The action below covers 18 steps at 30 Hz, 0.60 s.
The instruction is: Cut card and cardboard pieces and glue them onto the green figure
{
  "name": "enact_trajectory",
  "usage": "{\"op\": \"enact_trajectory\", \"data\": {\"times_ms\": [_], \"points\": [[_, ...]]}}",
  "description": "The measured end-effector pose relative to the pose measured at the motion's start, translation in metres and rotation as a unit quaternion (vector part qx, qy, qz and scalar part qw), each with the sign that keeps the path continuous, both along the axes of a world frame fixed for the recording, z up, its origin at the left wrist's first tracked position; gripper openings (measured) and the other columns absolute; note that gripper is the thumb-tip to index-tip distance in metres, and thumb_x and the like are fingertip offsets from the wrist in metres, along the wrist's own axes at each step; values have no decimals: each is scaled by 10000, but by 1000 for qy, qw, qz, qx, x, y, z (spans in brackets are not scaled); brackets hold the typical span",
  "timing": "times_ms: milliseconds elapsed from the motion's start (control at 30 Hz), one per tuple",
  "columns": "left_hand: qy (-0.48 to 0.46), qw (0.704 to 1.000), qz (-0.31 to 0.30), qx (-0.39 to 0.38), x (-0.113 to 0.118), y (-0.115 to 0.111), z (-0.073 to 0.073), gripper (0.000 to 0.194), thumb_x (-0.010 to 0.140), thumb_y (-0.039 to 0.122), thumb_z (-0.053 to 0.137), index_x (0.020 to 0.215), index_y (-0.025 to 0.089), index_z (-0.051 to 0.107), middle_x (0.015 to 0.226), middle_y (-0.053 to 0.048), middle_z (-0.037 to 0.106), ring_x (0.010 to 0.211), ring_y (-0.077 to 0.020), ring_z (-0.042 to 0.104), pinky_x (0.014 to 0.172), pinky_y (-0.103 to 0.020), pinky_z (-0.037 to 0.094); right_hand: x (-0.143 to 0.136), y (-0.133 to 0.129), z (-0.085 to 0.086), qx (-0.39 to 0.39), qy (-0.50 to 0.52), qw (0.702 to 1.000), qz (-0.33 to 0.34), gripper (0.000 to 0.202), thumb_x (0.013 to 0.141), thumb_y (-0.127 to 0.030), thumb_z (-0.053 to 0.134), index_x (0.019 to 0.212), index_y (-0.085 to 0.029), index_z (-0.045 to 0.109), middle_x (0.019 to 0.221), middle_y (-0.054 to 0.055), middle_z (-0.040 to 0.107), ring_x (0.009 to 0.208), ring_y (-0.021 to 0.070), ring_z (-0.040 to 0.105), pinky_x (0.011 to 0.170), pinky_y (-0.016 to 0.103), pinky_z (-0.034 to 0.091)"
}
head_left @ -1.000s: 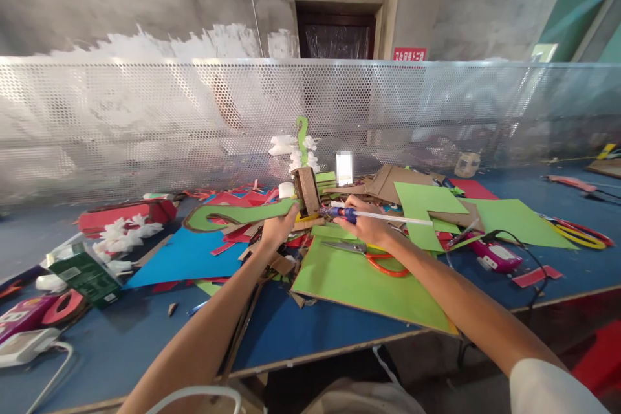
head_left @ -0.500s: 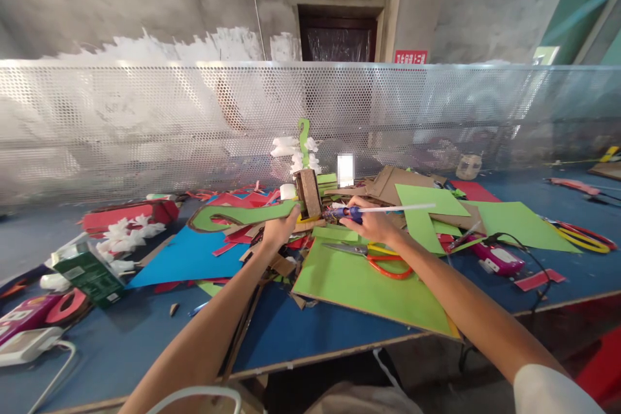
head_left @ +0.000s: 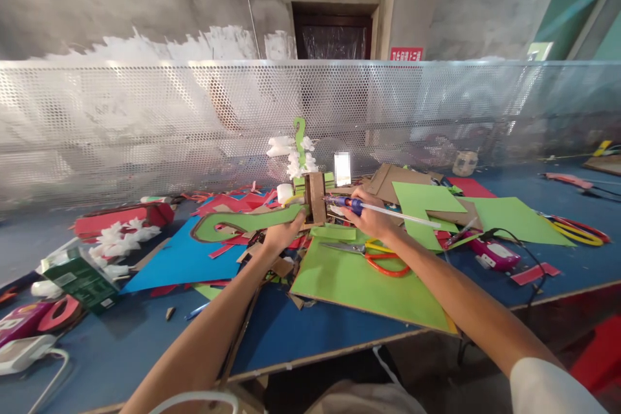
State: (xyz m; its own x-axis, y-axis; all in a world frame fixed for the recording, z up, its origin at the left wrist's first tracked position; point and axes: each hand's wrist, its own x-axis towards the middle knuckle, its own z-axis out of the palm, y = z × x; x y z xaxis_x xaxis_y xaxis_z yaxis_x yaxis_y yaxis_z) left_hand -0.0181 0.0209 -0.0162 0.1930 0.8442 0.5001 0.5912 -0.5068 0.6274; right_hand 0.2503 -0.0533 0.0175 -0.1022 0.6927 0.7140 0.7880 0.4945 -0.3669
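My left hand point(head_left: 286, 233) grips a long green cardboard piece point(head_left: 247, 220) with a curled left end. A brown cardboard block point(head_left: 317, 197) stands upright at the right end of that piece. My right hand point(head_left: 369, 215) is closed round a blue glue gun point(head_left: 353, 205), and a clear glue stick point(head_left: 407, 214) sticks out of its back. The gun's tip is close to the block's right side; whether they touch is hard to tell. Behind the block rises a green curved strip point(head_left: 301, 142) with white crumpled pieces point(head_left: 281, 146) beside it.
Scissors point(head_left: 383, 259) lie on a green board point(head_left: 373, 291) in front of my right hand. A blue sheet point(head_left: 189, 259), a green box point(head_left: 80, 281) and a red piece point(head_left: 123, 220) are at the left. A perforated metal screen point(head_left: 169, 123) runs behind.
The brown block has turned more upright and shifted slightly right, along with the green piece in my left hand. The glue stick's rear end points lower, and the view has shifted slightly.
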Motion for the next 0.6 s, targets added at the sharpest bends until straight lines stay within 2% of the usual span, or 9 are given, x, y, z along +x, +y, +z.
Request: {"op": "enact_trajectory", "data": {"times_ms": [167, 300, 433, 600], "points": [[28, 999, -30, 6, 3, -1, -4, 501, 882, 628, 562, 1169, 265, 753, 1112, -47, 812, 1281, -323, 659, 1161, -428, 470, 3, -3, 7, 38, 36, 999, -16, 294, 953, -537, 608, 919, -257, 525, 857, 35, 661, 761, 228, 625, 696, 312, 438], [57, 997, -41, 35, 3, 2, -6, 494, 864, 650, 578, 1155, 296, 765, 1141, -20, 810, 1325, -311, 636, 1163, -395, 482, 5, -7, 13, 37, 89, 995, -21, 284, 948, -518, 620, 931, -260, 503, 806, 14, 650, 725, 217, 623, 679, 309, 449], [75, 995, -35, 54, 3, 2, -5, 504, 866, 670, 547, 1131, 306, 771, 1128, -8, 814, 1326, -302, 637, 1162, -384, 486, 4, -9, 15, 47, 81, 996, 6, 232, 959, -479, 606, 953, -259, 535, 885, 30, 671, 786, 215, 645, 726, 312, 476], [78, 995, -37, 51, 2, 4, -6, 502, 864, 667, 539, 1137, 312, 766, 1111, -2, 816, 1306, -297, 646, 1166, -377, 480, 5, -7, 13, 44, 82, 996, 3, 242, 951, -484, 623, 961, -259, 531, 899, 31, 670, 795, 217, 643, 724, 311, 473]]}}
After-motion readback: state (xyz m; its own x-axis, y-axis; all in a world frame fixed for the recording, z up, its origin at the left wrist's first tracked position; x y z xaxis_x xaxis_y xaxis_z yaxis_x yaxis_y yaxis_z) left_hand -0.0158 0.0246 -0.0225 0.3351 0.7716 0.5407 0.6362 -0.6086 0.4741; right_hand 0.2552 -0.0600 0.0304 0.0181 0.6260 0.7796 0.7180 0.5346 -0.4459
